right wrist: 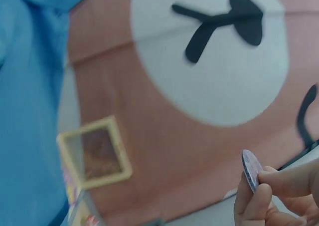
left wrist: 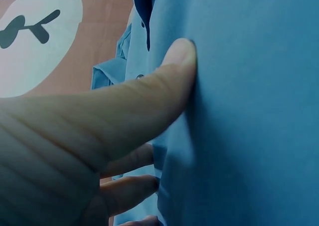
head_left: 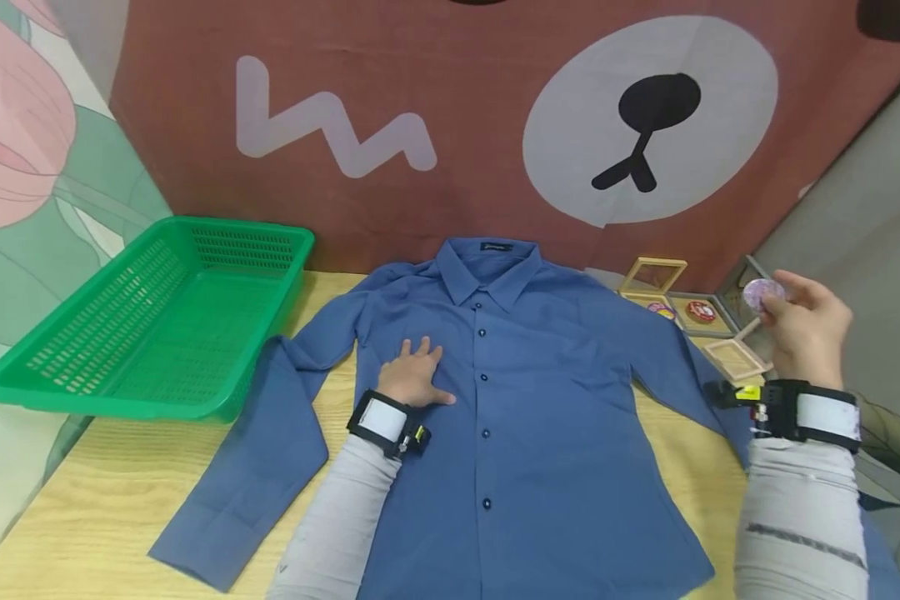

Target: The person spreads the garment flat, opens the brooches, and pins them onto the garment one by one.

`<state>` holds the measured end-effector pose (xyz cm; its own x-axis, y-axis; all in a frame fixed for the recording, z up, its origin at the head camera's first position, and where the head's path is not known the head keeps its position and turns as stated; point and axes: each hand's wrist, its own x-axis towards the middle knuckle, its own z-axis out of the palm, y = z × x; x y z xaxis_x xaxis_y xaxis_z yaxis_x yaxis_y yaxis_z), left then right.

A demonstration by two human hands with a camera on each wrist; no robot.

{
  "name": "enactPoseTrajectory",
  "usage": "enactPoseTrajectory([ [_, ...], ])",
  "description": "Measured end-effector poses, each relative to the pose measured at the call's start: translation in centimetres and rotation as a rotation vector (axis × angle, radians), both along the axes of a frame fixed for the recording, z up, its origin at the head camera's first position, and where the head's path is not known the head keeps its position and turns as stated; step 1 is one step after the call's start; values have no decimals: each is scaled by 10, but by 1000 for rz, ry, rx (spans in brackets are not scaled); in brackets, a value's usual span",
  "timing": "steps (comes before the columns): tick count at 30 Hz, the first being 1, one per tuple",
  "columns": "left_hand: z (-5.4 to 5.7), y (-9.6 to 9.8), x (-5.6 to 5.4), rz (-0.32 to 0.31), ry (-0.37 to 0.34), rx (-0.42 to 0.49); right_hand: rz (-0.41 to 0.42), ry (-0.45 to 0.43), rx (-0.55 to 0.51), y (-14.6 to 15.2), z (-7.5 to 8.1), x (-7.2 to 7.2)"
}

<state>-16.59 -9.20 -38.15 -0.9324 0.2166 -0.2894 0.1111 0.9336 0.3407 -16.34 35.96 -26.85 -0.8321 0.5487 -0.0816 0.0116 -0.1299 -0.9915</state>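
Observation:
A blue button-up shirt [head_left: 562, 417] lies spread out, collar away from me, its front facing up. My left hand [head_left: 408, 377] rests on the chest of the shirt with fingers spread, left of the button row. In the left wrist view the thumb [left wrist: 174, 69] touches the cloth. Raised at the right, my right hand [head_left: 813, 333] pinches a round, pinkish-purple badge [head_left: 762, 293] between thumb and fingers. Seen nearly edge-on in the right wrist view, the badge [right wrist: 251, 170] is thin and flat; whether it has a pin is hidden.
Small wooden boxes with clear framed lids stand open beyond the right sleeve; one lid [head_left: 737, 358] lies tilted outward. A red round badge [head_left: 701, 312] and a pink-and-yellow one [head_left: 662, 310] sit in them. A green plastic basket [head_left: 228, 400] stands left, against the other sleeve.

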Motion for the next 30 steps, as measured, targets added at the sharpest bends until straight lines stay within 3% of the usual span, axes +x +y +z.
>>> enactPoseTrajectory([
  [8,0,-1,0,2,-15,8,-46,214,-83,-50,17,23],
  [16,3,-1,1,9,-14,19,42,444,-181,-105,27,49],
  [22,2,-1,1,3,-19,25,123,527,-185,-145,29,75],
  [30,1,-1,-2,10,12,24,257,529,-175,-196,27,94],
])
